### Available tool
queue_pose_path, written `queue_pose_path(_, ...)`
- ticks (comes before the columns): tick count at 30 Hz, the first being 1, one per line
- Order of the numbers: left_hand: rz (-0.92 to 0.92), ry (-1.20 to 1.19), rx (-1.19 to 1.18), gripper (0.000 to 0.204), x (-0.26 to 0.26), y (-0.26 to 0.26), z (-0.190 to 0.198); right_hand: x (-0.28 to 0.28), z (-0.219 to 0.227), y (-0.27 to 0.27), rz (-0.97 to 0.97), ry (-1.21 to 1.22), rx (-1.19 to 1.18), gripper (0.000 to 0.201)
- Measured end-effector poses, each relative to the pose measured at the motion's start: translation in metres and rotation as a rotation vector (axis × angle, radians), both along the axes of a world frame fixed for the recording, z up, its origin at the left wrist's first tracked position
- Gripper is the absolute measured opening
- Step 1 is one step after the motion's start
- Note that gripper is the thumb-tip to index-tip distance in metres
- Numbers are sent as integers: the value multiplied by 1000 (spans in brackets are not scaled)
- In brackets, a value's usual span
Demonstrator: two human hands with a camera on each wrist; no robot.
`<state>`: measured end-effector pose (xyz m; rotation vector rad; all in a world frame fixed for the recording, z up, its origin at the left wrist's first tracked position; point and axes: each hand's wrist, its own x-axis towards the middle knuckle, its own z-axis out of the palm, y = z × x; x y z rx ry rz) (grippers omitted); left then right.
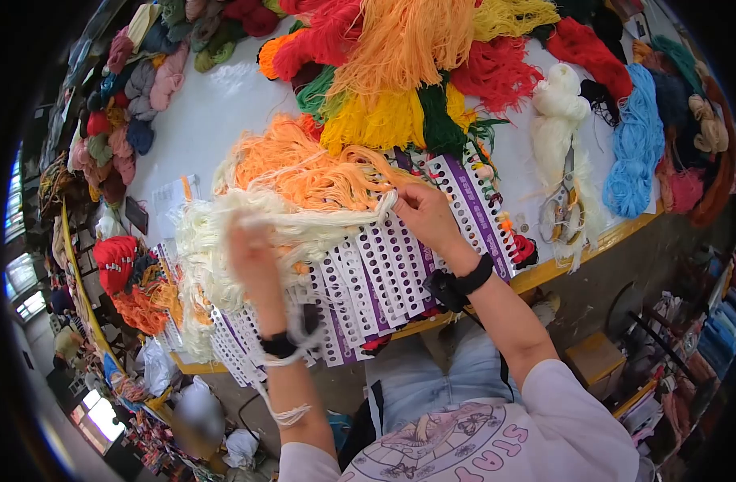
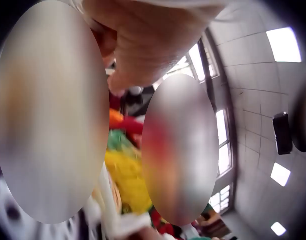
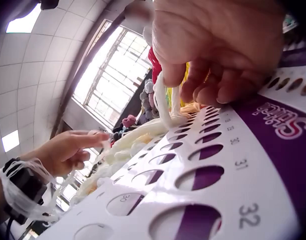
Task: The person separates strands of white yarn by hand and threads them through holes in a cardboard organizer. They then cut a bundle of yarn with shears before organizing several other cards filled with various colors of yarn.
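My right hand pinches a looped end of a white yarn hank above punched cards. In the right wrist view a white loop hangs by the thumb, and the fingers curl close over a numbered card. My left hand is blurred over the white yarn pile; in the right wrist view its forefinger points toward the hank, and I cannot tell whether it holds a strand. White strands wrap the left wrist. Orange yarn lies behind the hank.
White and purple cards with rows of holes overlap along the table's yellow edge. Scissors lie on cream yarn at the right, beside a blue hank. Yellow yarn and other bright bundles lie at the back.
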<state>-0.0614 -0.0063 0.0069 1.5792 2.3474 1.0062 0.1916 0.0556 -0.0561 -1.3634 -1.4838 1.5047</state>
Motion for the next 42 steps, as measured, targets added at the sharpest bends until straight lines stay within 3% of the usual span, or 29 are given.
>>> queue_pose_path(1,-161,142,9,22,41,7,1,1,1,1,69,-45,-18,16)
queue_pose_path(3,-354,106,-325,17,90,9,6,1,5,1,79,-37,42,15)
queue_pose_path(6,-298,-71,-290,15,99,17,-2,2,16,-2,118,-68,187,15)
queue_pose_path(7,-385,-99,-209,13,99,20,1,1,18,-2,132,-83,244,16)
queue_pose_path(10,-448,-187,-268,13,100,18,-1,-3,15,-3,128,-164,363,13)
queue_pose_path(16,-473,-122,-352,9,88,20,-5,1,0,-10,-80,273,-101,7)
queue_pose_path(19,-462,-92,-363,10,89,21,-9,5,-7,-6,-35,474,-163,16)
queue_pose_path(22,-501,18,-339,10,84,22,-7,0,-1,-10,-4,150,-120,14)
queue_pose_path(24,-464,213,-385,10,54,15,-14,-6,10,-9,55,-146,109,17)
queue_pose_path(25,-378,174,-397,9,32,12,-8,-7,15,-8,77,-302,227,18)
queue_pose_path(26,-304,130,-404,8,13,8,-2,-10,14,-8,64,-301,258,20)
queue_pose_path(28,-371,3,-297,11,-4,-6,-7,-9,7,-4,25,-310,325,24)
queue_pose_path(30,-197,-348,-286,16,-10,-13,8,5,16,2,68,-119,99,24)
queue_pose_path(31,-104,-330,-281,18,-21,-18,11,8,21,11,100,-10,0,24)
queue_pose_path(33,75,-359,-272,22,-39,-28,25,32,57,27,0,47,-1,23)
queue_pose_path(34,134,-345,-250,24,-45,-32,32,51,58,41,-150,2,204,21)
queue_pose_path(36,152,-365,-286,29,-69,-45,37,105,60,78,-476,-277,493,22)
queue_pose_path(37,162,-519,-303,30,-66,-46,50,134,71,93,-604,-478,539,23)
queue_pose_path(38,171,-672,-316,31,-59,-47,71,170,53,115,-679,-705,631,25)
queue_pose_path(40,193,-924,-231,33,-49,-51,89,217,43,131,-686,-1048,528,28)
queue_pose_path(42,213,-1119,-37,34,-44,-55,93,247,37,129,-670,-985,452,32)
